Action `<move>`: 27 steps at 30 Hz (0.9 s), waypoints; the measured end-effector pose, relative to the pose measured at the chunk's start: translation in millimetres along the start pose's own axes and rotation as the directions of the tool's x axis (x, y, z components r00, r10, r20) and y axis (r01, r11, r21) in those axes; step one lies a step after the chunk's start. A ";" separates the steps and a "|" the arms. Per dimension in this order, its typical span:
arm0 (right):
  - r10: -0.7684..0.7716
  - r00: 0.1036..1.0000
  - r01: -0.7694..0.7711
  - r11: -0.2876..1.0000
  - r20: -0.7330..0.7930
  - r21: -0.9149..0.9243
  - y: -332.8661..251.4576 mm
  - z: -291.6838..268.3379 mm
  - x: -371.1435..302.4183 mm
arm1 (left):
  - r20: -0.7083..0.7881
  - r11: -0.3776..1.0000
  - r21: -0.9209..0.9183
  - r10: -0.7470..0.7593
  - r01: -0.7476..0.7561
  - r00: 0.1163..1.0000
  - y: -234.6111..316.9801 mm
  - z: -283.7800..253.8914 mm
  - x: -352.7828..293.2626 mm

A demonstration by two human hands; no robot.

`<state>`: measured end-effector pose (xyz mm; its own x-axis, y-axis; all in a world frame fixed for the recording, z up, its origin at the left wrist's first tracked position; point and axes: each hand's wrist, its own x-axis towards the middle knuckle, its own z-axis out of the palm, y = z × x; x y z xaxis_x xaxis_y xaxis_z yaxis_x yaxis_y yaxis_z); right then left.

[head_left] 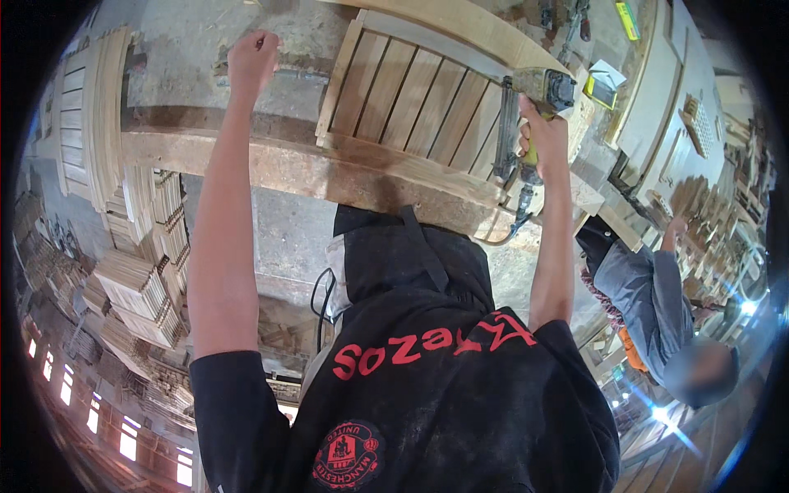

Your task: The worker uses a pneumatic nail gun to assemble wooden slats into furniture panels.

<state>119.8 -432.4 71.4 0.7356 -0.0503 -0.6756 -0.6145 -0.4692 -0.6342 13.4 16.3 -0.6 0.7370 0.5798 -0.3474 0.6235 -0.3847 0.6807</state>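
My right hand (546, 141) is wrapped round the handle of a yellow-green and black nail gun (536, 86), whose magazine lies along the right end of a slatted wooden panel (415, 90). An air hose fitting (526, 197) hangs from the base of the handle. Stretched forward over the bench's left side, my left hand (253, 67) is closed, with fingers curled together; whatever may be in it is too small to make out. It is apart from the panel, which lies on the worn workbench (288, 160) with its slats side by side in a frame.
A yellow-and-black box (602, 86) and a yellow packet (628, 20) lie at the far right. Stacked wooden slatted pieces (136, 287) stand on the left. Another person (649, 287) works at the right, beside a bench with wood pieces (699, 127).
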 end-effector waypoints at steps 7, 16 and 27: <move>-0.008 0.980 -0.012 0.995 0.200 0.097 -29.7 34.3 4.7 | -0.041 0.999 -0.044 -0.028 0.026 0.999 6.6 -0.4 -7.3; -0.015 0.953 0.013 1.000 0.302 0.006 -51.7 75.4 12.4 | -0.139 1.000 0.013 -0.018 0.020 0.990 -2.1 6.7 -2.6; -0.113 0.960 0.135 0.988 0.255 -0.070 -56.0 106.1 9.3 | -0.127 0.998 0.021 -0.049 0.053 0.991 -4.6 3.4 -2.5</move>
<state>130.8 -313.0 60.7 0.7033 0.2297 -0.6727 -0.4880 -0.5321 -0.6919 9.6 14.2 -5.0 0.6662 0.6845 -0.2961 0.6665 -0.3684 0.6481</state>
